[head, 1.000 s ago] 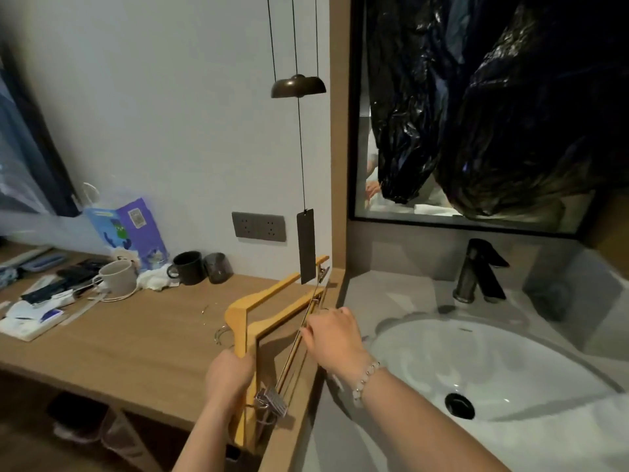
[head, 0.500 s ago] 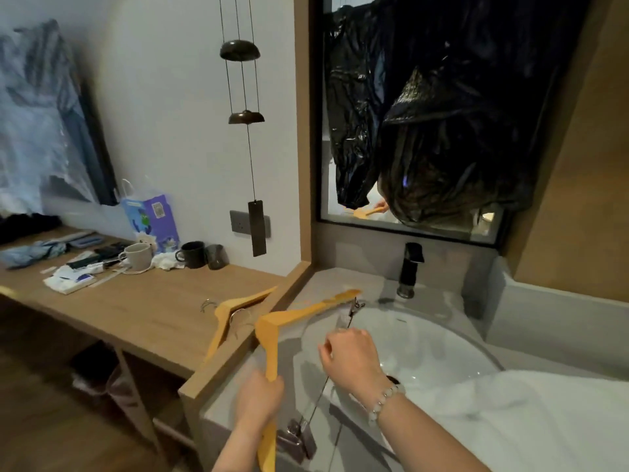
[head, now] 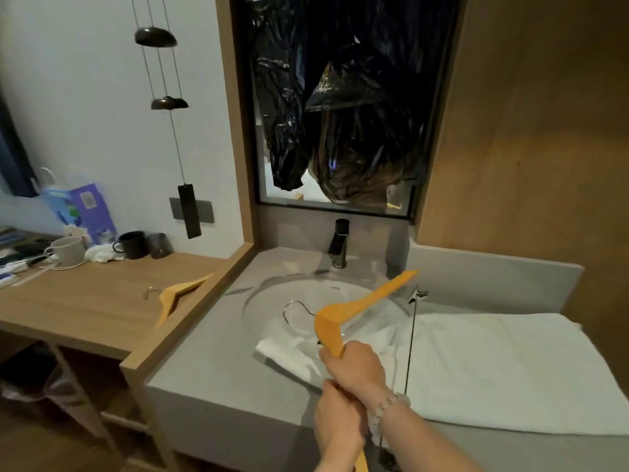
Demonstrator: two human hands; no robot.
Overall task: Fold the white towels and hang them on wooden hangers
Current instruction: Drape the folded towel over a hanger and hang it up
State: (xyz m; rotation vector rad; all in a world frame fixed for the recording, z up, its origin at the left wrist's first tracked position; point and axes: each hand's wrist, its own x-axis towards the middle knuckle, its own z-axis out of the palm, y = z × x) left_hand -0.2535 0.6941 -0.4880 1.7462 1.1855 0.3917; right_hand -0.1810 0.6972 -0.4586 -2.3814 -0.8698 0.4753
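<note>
Hanger (head: 328, 332) in left hand (head: 337, 420), right hand (head: 355, 371)

- The wooden hanger (head: 360, 306) had its near arm hidden under the right hand (head: 355, 371) and left hand (head: 337, 420).
- The white towel (head: 503, 369) ran off the right edge.

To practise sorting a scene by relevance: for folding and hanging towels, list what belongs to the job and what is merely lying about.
Job: held wooden hanger, gripped by left hand and right hand; spare hanger on the desk; white towel.
Lying about: pale mug, dark mug, blue bag, tap.
</note>
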